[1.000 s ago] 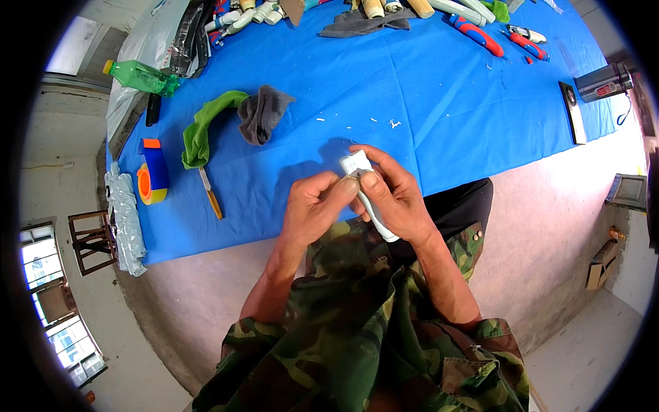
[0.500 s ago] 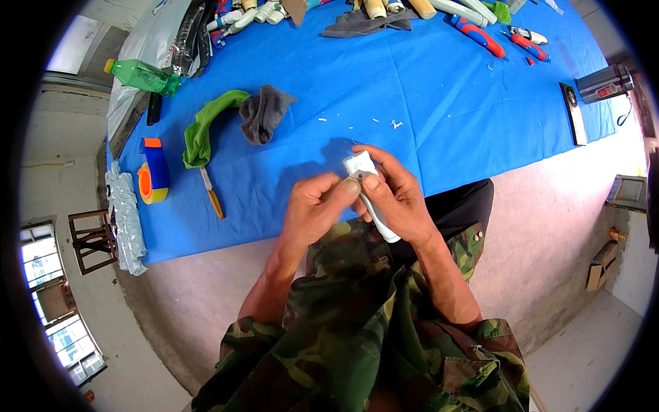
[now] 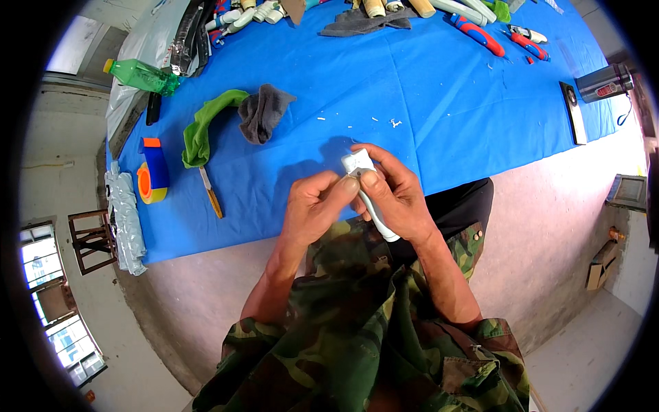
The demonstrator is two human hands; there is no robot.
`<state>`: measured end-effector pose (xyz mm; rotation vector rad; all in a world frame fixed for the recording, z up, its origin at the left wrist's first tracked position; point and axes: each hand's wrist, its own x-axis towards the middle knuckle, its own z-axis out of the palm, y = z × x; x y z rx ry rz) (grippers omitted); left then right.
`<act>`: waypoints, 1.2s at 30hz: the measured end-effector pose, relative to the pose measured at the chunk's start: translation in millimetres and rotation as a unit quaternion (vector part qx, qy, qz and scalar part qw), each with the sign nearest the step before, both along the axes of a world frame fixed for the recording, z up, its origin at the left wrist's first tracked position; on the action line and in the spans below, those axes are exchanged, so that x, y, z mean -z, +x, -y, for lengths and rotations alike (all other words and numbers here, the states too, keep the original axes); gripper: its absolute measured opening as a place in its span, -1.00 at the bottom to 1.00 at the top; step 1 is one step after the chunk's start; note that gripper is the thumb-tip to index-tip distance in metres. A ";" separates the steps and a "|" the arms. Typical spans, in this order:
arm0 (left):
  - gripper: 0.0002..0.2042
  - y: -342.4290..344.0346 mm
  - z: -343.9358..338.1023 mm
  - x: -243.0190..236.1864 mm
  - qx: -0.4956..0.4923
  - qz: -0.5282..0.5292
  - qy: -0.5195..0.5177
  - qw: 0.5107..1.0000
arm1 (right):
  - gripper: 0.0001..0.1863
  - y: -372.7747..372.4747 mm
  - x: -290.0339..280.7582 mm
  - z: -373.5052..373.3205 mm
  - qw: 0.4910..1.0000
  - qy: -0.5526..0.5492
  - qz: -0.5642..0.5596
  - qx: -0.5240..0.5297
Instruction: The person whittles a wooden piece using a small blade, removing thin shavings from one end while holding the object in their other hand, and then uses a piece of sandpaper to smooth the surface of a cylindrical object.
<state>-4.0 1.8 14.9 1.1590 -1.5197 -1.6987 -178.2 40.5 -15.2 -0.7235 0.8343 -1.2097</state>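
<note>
Both hands hold a white, slim-handled object with a wider, blocky head point(image 3: 357, 161) just past the table's near edge. Its exact kind does not show. My left hand point(image 3: 314, 208) is closed, its thumb pressed against the neck below the head. My right hand point(image 3: 399, 200) wraps the handle, with its thumb beside the left thumb and a finger reaching behind the head. A small dark spot lies between the two thumb tips. The lower end of the handle sticks out under my right hand. My fingers hide much of the middle.
On the blue tablecloth point(image 3: 329, 82) lie a green cloth point(image 3: 199, 134), a grey cloth point(image 3: 264, 113), a thin tool with a yellowish handle point(image 3: 214, 199) and tape rolls point(image 3: 152, 180). Farther off are a green bottle point(image 3: 143, 75), red-and-blue tools point(image 3: 478, 36) and a dark cup point(image 3: 604, 84). White scraps dot the cloth.
The white object's head has tilted very slightly. Both hands keep almost the same place and grip.
</note>
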 end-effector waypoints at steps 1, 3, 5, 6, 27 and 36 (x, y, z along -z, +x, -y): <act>-0.72 0.0 -0.1 0.1 0.000 0.002 -0.007 1.000 | -0.52 0.5 0.7 -0.2 1.000 -0.002 0.000 0.003; -0.72 0.6 -0.6 0.8 -0.001 0.005 -0.013 1.000 | -0.52 1.5 0.7 -0.2 1.000 -0.003 0.000 0.006; -0.73 1.6 -1.4 1.6 -0.009 -0.004 -0.018 1.000 | -0.53 2.7 -0.6 -0.1 1.000 -0.003 -0.004 0.006; -0.73 1.5 -1.4 1.7 -0.008 -0.004 -0.018 1.000 | -0.53 2.7 -0.8 -0.1 1.000 -0.003 -0.004 0.006; -0.75 11.4 -0.8 4.1 -0.017 0.009 -0.049 0.999 | -0.51 8.1 -2.2 0.6 0.999 -0.008 -0.051 0.008; -0.63 24.5 4.8 17.9 -0.034 0.070 -0.107 0.991 | -0.56 6.4 -6.3 2.7 0.996 0.021 -0.080 -0.031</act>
